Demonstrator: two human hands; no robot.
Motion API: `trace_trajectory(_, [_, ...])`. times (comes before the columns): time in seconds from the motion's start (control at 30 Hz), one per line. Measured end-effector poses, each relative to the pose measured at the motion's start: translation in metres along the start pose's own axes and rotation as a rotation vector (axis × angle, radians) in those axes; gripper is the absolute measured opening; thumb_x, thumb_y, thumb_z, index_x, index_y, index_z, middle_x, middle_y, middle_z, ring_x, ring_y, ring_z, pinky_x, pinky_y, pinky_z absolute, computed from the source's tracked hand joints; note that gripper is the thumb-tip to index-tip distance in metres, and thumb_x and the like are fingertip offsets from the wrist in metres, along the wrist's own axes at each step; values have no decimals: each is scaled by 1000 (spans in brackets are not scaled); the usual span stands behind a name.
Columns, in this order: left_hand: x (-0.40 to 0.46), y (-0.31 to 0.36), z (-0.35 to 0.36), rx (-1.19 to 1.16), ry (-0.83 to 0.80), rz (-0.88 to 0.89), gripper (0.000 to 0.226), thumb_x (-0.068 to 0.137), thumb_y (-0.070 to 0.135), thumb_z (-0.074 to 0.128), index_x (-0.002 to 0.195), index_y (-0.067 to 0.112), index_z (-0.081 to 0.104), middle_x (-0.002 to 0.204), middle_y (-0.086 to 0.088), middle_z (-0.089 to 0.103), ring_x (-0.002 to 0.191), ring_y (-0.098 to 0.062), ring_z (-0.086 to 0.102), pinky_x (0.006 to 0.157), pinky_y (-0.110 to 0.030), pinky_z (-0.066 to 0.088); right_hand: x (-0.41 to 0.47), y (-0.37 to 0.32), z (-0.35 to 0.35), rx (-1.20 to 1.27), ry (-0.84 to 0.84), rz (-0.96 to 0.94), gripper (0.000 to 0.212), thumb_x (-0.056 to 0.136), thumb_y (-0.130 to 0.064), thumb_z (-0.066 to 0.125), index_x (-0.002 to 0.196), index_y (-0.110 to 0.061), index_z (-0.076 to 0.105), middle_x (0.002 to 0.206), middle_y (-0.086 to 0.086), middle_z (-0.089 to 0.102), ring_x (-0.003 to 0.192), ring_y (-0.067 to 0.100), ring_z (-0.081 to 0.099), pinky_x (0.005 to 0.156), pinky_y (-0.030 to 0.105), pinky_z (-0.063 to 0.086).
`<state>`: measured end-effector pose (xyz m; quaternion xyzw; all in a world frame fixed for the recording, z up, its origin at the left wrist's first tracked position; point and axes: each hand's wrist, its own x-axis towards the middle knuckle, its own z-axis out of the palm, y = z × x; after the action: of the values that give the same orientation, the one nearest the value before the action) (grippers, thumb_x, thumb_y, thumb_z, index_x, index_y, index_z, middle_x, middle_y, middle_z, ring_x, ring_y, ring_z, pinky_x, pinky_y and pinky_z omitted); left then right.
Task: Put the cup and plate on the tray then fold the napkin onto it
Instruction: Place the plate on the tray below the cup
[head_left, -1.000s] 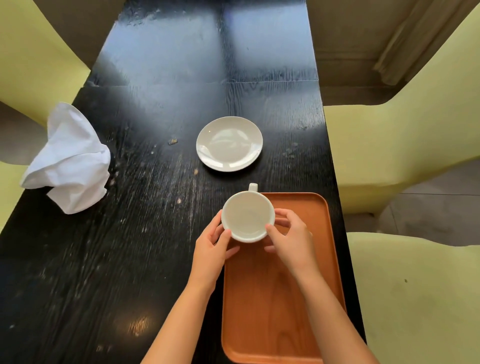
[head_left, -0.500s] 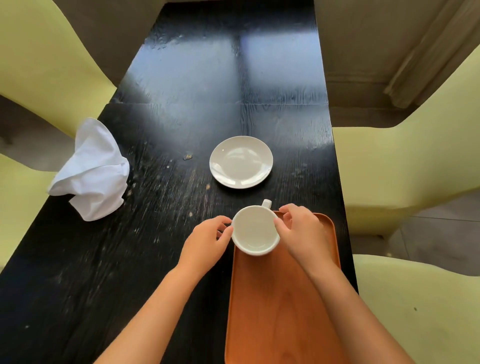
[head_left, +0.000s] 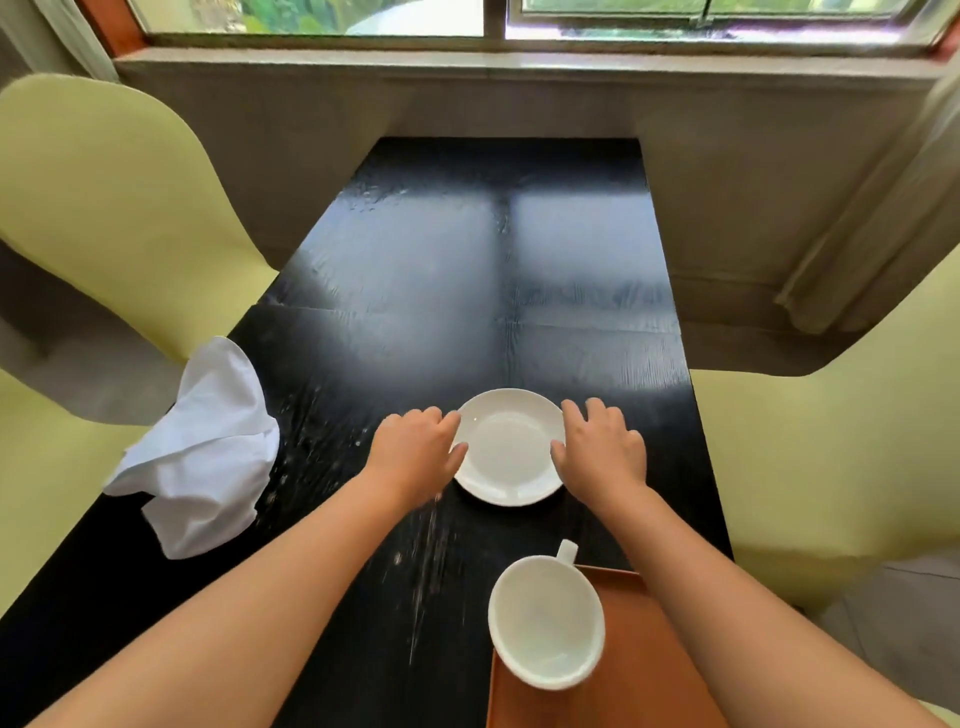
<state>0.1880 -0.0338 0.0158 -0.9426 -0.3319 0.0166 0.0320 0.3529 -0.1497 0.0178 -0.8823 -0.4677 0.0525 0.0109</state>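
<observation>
Head cam: the white plate (head_left: 510, 447) sits flat on the black table (head_left: 571, 291), beyond the tray (head_left: 623, 670) where the cup (head_left: 546, 621) already stands, handle pointing away. Left hand (head_left: 415, 451) and right hand (head_left: 602, 449) sit open at opposite rims, touching but not gripping yet. It's round, so no long axis. Probably glazed, stiff, slick and chippable, so I'd pinch under both rims. The napkin (head_left: 202, 452) lies crumpled far left.

cup (head_left: 545, 621) white | tray (head_left: 621, 691) orange | table (head_left: 467, 291) black (wood-grained)
</observation>
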Motion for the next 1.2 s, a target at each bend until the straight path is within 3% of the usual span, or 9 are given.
trace_trajectory(0.1, [25,-11,26,18,-53,-47,49,94,43,37,133,13,37,120,-6,57,105,-27,57,76,-38,45,29,0,20,-7,-86,68,58,93,-35,42,143,-17,18,138,10,36,122,28,39,88,40,43])
trace_trajectory(0.2, [44,-17,51,-11,-180,-131,64,94,47,36,142,8,23,133,-9,48,117,-28,50,84,-41,46,50,-2,39,64,-174,173,61,93,-33,43,144,-12,16,139,13,33,124,30,37,89,41,44])
trace_trajectory(0.33, [55,-19,71,-145,-284,-225,49,90,43,44,124,7,42,125,-11,46,115,-29,45,82,-40,45,60,-10,57,147,-184,252,41,90,-26,47,125,-5,38,129,15,38,117,31,40,81,40,46])
trace_trajectory(0.47, [53,-14,79,-424,-289,-291,30,88,27,51,108,5,51,118,-11,42,111,-28,40,83,-41,47,63,-14,66,245,-190,325,33,90,-20,45,120,-7,40,122,15,44,107,34,51,73,39,43])
trace_trajectory(0.63, [56,-7,80,-818,-255,-502,26,83,4,47,106,0,56,112,-19,55,96,-34,55,80,-42,52,66,-8,66,452,-189,427,36,85,-8,45,121,-12,45,119,15,51,100,34,53,74,38,45])
trace_trajectory(0.73, [53,-7,74,-1117,-261,-638,30,81,-5,42,103,4,59,107,-18,62,96,-33,59,76,-47,58,61,-1,61,587,-138,439,42,80,0,44,118,-15,52,115,13,56,93,30,52,80,48,53])
trace_trajectory(0.9, [32,-14,47,-1454,-186,-631,47,80,-13,43,116,11,60,86,-11,69,83,-24,67,65,-38,59,42,14,28,1062,-106,394,57,76,14,41,123,-15,56,102,14,61,93,32,60,61,43,58])
trace_trajectory(1.0, [7,-17,16,-1640,-164,-542,48,82,-9,52,117,24,58,84,-8,74,71,-15,71,56,-26,57,13,22,-5,1240,-103,284,59,78,16,47,124,-20,55,94,8,62,83,18,62,50,28,57])
trace_trajectory(1.2, [-80,-6,-31,-1762,-67,-390,38,83,8,64,116,27,58,95,-4,76,88,-19,71,66,-26,58,-82,35,-46,1460,-5,179,36,84,4,58,108,-22,65,87,3,72,80,15,70,60,25,57])
